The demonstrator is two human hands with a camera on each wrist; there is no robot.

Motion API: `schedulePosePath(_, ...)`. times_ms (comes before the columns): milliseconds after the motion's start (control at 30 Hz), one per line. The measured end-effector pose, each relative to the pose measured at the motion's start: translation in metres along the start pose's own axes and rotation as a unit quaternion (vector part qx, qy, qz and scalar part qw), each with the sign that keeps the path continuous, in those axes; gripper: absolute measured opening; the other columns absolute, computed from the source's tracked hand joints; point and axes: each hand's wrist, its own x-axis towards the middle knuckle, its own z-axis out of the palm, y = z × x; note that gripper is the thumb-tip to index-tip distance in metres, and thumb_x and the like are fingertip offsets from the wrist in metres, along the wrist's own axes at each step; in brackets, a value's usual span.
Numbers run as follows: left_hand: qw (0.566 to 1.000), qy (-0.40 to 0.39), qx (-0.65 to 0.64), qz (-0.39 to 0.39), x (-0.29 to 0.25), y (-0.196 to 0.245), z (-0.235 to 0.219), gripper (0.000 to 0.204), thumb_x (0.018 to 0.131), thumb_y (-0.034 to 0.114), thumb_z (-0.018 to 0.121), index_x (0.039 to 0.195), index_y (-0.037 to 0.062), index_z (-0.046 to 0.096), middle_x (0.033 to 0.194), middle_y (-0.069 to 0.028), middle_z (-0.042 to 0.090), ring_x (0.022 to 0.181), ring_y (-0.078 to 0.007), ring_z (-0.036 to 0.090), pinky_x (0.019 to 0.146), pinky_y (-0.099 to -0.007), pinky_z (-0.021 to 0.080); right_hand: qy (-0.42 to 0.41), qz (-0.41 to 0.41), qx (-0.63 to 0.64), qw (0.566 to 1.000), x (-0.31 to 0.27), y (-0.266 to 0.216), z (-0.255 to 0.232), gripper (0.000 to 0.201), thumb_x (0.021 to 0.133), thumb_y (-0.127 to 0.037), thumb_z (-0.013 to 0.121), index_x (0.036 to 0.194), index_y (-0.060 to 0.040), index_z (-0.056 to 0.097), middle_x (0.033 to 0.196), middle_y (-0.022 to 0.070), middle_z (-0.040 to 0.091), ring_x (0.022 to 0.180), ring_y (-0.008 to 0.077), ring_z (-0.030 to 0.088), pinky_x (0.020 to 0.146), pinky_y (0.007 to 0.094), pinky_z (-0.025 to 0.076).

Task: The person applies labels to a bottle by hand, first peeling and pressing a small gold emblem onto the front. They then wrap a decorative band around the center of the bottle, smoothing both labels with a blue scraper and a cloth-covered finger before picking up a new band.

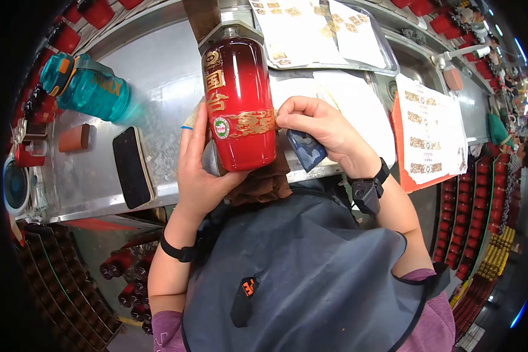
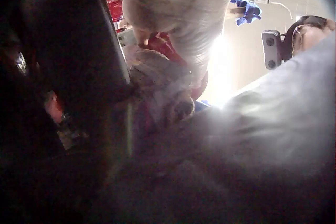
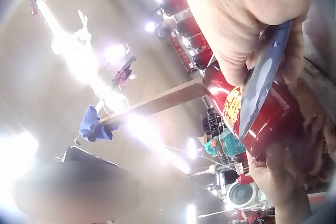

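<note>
A glossy red bottle [image 1: 243, 91] with gold characters lies tilted in the head view, its neck pointing away. My left hand [image 1: 198, 170] grips its lower part, fingers along the left side and thumb by the base. A gold patterned decal [image 1: 253, 124] runs across the lower body beside a round green-and-white sticker [image 1: 222, 128]. At the decal's right end, the thumb and forefinger of my right hand [image 1: 328, 129] are pinched together. That hand also holds a flat blue scraper [image 1: 306, 151], seen edge-on in the right wrist view. Brown cloth [image 1: 264, 185] is bunched below the bottle.
On the metal table [image 1: 158, 64] stand a teal water bottle [image 1: 91, 88], a phone [image 1: 132, 167] and a reddish-brown block [image 1: 74, 138]. Decal sheets lie on a tray [image 1: 393, 64] at the back and on an orange board [image 1: 400, 155] at right. Racks of red bottles surround the table.
</note>
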Motion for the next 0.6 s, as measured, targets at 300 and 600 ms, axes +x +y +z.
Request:
schedulePosePath(300, 1.000, 0.011, 0.015, 0.008, 0.001, 0.002, 0.000, 0.105, 0.064, 0.014, 0.089, 0.151, -0.0018, 0.033, 0.141, -0.0212, 0.047, 0.128, -0.0325, 0.053, 0.105, -0.0402, 0.048, 0.025, -0.001, 0.000, 1.000, -0.002, -0.004, 0.001, 0.013, 0.092, -0.017, 0.071, 0.095, -0.0050, 0.068, 0.090, 0.0018, 0.070, 0.085, 0.0064, 0.063, 0.078, 0.0205, 0.049)
schedulePosePath(600, 0.997, -0.001, 0.074, 0.003, -0.001, 0.005, -0.004, 0.106, 0.064, 0.019, 0.089, 0.153, 0.0013, 0.032, 0.128, -0.0152, 0.054, 0.114, -0.0315, 0.058, 0.103, -0.0395, 0.047, 0.011, -0.017, -0.018, 1.000, 0.004, -0.001, -0.001, 0.010, 0.093, -0.015, 0.071, 0.095, -0.0052, 0.068, 0.084, -0.0034, 0.066, 0.078, 0.0042, 0.060, 0.075, 0.0187, 0.047)
